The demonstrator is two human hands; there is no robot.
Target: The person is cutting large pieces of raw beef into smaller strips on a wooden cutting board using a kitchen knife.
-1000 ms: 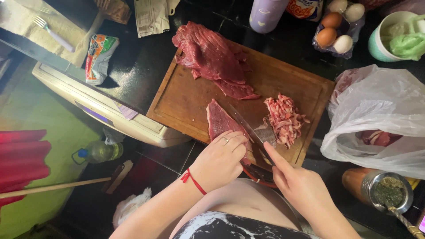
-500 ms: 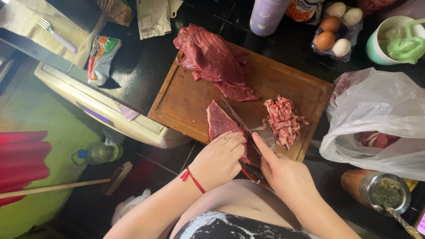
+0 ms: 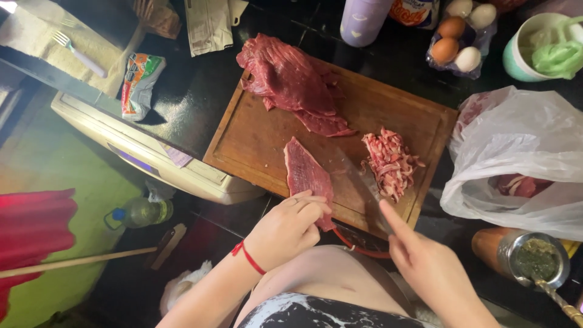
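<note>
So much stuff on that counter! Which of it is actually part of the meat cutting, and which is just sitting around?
In use:
- left hand pressing the meat slice
- right hand with the knife, blurred
- cutting board
- cut strips
- stacked raw meat

Lying about:
- eggs
- fork
- snack packet
- white plastic bag
- green-filled cup

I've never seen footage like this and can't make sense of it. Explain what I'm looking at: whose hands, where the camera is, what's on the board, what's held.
There is no machine here. A person wears a camera on the head, looking down at their own two hands. The left hand, with a red string at the wrist, presses on a flat slice of raw meat on a wooden cutting board. The right hand holds a knife, blurred in the picture. Also on the board lie a bigger slab of meat and a pile of cut strips. Beside it are a white plastic bag and eggs.
</note>
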